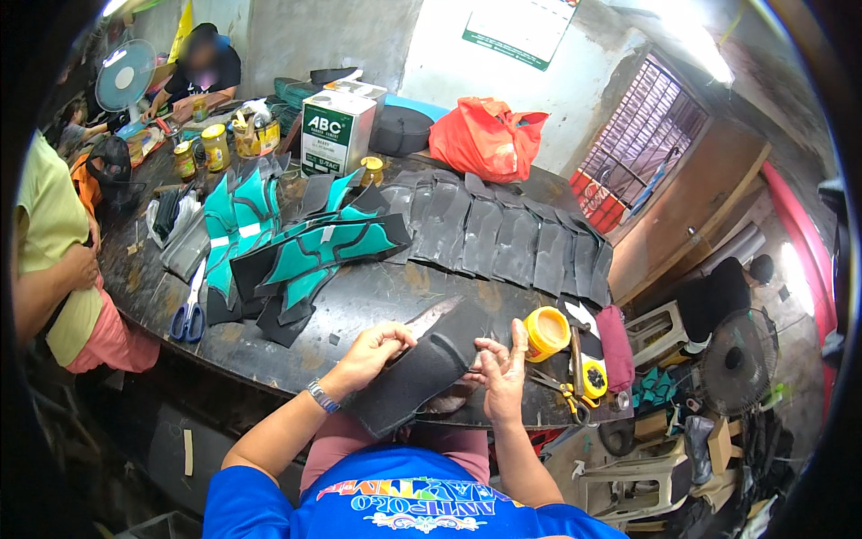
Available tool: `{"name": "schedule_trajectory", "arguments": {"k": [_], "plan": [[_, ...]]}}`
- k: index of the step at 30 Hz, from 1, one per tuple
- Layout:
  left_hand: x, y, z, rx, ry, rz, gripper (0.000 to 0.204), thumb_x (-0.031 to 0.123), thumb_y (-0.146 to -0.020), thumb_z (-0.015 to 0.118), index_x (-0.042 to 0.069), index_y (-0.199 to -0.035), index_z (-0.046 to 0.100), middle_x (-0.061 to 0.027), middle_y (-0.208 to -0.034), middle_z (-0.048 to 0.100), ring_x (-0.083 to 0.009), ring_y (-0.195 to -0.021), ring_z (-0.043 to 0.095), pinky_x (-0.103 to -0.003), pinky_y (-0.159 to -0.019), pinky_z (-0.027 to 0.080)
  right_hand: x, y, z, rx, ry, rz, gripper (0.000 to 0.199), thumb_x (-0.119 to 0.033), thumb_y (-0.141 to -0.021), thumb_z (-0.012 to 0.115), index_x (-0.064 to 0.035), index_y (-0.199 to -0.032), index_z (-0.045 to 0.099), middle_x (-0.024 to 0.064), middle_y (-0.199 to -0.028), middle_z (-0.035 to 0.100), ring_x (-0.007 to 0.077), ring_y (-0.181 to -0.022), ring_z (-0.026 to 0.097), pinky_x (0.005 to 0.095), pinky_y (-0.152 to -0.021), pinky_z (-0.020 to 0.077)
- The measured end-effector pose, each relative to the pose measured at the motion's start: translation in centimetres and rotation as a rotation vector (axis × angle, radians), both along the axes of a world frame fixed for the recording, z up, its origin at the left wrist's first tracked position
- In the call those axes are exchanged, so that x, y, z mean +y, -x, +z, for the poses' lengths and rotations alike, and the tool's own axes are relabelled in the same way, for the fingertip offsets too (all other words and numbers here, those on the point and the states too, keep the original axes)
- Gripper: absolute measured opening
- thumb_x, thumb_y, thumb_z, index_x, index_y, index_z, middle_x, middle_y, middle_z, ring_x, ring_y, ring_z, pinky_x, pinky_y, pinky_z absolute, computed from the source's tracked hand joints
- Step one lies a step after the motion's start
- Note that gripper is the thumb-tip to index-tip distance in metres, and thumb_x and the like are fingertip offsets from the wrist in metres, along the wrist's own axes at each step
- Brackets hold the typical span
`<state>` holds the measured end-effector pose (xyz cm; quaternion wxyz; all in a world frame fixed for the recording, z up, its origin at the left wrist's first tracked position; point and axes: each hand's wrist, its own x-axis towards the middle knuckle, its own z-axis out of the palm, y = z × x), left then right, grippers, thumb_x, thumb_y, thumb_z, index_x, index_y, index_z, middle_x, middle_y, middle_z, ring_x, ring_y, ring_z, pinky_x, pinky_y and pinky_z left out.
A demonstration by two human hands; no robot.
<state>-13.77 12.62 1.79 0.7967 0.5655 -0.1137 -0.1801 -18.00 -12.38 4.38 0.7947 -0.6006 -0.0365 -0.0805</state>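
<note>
A black padded panel with a curved raised seam lies slanted at the table's near edge, in front of my body. My left hand, with a metal-banded watch on the wrist, pinches its upper left edge. Just off the panel's right edge is my right hand, its fingers apart and seemingly holding nothing; whether the fingertips touch the panel I cannot tell. Close beyond that hand an open yellow jar of tan paste leans on its side. A dark pointed piece shows behind the panel.
Yellow-handled scissors and a yellow tape measure lie right. Blue-handled scissors lie left, near teal-and-black cut pieces. Rows of black panels cover the back, before a red bag and a large can. A person stands left.
</note>
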Motion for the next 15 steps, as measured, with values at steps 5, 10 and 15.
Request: {"name": "schedule_trajectory", "arguments": {"k": [5, 10, 15], "plan": [[-0.8, -0.2, 2.0, -0.040, -0.207, 0.062, 0.039, 0.020, -0.101, 0.059, 0.009, -0.137, 0.049, -0.0057, -0.115, 0.065, -0.0115, -0.097, 0.063, -0.026, -0.085, 0.051, 2.3, 0.4, -0.8, -0.171, 0.147, 0.062, 0.103, 0.013, -0.081, 0.070, -0.0211, -0.160, 0.012, 0.0160, -0.125, 0.053, 0.0103, -0.085, 0.060, 0.0231, -0.068, 0.0547], [-3.3, -0.7, 5.2, -0.262, -0.048, -0.068, 0.045, 0.007, -0.094, 0.066, 0.008, -0.137, 0.056, -0.0009, -0.124, 0.061, -0.0086, -0.112, 0.055, -0.026, -0.097, 0.045, 2.1, 1.6, 0.8, -0.207, 0.038, -0.017, 0.104, 0.016, -0.079, 0.068, -0.0195, -0.160, 0.013, 0.0197, -0.132, 0.049, 0.0115, -0.082, 0.061, 0.0240, -0.064, 0.0546], [-1.2, -1.3, 3.8, -0.414, -0.379, -0.300, 0.034, 0.016, -0.094, 0.058, 0.005, -0.125, 0.066, -0.0059, -0.125, 0.066, -0.0152, -0.116, 0.058, -0.032, -0.102, 0.044, -1.9, 1.6, 0.2, -0.285, 0.167, -0.102, 0.067, -0.031, -0.101, 0.059, -0.0097, -0.156, 0.027, 0.0146, -0.125, 0.056, 0.0143, -0.075, 0.063, 0.0233, -0.064, 0.0490]]}}
